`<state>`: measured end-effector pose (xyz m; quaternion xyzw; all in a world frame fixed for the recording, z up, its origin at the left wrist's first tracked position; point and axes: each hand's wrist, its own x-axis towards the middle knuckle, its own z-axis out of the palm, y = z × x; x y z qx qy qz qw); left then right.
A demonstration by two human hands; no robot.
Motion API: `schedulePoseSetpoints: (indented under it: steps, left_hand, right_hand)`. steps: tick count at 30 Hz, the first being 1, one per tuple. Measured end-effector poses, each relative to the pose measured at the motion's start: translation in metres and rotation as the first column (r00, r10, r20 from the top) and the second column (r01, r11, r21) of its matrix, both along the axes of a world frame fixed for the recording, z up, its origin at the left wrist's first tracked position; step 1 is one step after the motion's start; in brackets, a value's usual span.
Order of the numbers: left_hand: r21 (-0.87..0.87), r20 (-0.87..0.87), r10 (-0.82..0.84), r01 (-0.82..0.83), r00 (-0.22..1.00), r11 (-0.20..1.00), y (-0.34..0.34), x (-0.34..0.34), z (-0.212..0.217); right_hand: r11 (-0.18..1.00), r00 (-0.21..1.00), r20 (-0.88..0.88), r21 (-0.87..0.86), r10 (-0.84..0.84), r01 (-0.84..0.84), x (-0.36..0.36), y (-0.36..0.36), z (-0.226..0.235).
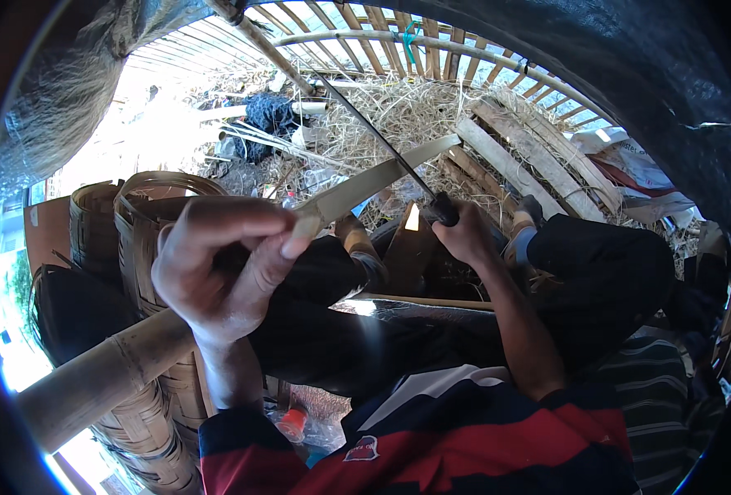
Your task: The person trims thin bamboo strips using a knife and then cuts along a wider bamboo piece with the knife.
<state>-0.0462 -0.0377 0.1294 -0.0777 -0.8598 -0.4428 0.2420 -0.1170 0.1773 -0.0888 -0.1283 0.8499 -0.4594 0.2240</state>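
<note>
head view: the left hand (217, 264) sits at about nine o'clock from the picture's middle, clenched, thumb and fingers pinching the near end of a pale bamboo strip (382, 177). the strip runs up toward one o'clock, its far end out over the dry straw (398, 111). the right hand (463, 235), just right of the middle, is closed round the dark handle of a long knife (382, 136), whose thin blade slants up toward eleven o'clock and crosses the strip about midway, seemingly lying against it; whether the edge bites into the strip or only rests on it cannot be told.

as a judgement: the strip looks already split thin and flat along its visible length, and the work in hand seems to be shaving or trimming it. the blade stands at mid-length, so the part toward the left hand seems left to go, though no difference in finish shows on either side.

a thick round bamboo pole (101, 375) lies across at eight o'clock, under the left wrist. woven baskets (138, 223) stand at nine o'clock, and another (147, 429) lower at seven. a slatted bamboo fence (365, 37) arcs across twelve o'clock.
</note>
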Motion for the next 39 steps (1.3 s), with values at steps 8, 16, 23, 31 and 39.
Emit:
schedulePoseSetpoints:
  steps: [8, 16, 23, 31, 39]
  left_hand:
    - [0.091, 0.021, 0.109, -0.11, 0.994, 0.99, 0.009, 0.004, -0.001]
    - [0.16, 0.098, 0.101, -0.116, 0.99, 0.98, 0.002, -0.003, -0.001]
    - [0.079, 0.043, 0.052, -0.055, 0.998, 0.995, 0.005, -0.001, 0.001]
    - [0.28, 0.11, 0.21, -0.233, 0.971, 0.931, 0.012, -0.005, 0.004]
    - [0.286, 0.14, 0.302, -0.33, 0.943, 0.9, 0.022, -0.007, 0.003]
  right_hand:
    - [0.982, 0.982, -0.099, -0.077, 0.163, -0.171, 0.016, -0.011, 0.069]
    - [0.983, 0.999, 0.007, 0.179, -0.049, 0.047, -0.004, 0.012, -0.012]
    - [0.98, 0.998, -0.054, 0.192, -0.039, 0.049, 0.0, 0.013, 0.006]
    - [0.943, 0.986, -0.106, -0.294, 0.129, -0.155, 0.026, -0.028, 0.058]
    - [0.977, 0.986, 0.019, 0.14, -0.163, 0.159, 0.01, 0.013, -0.059]
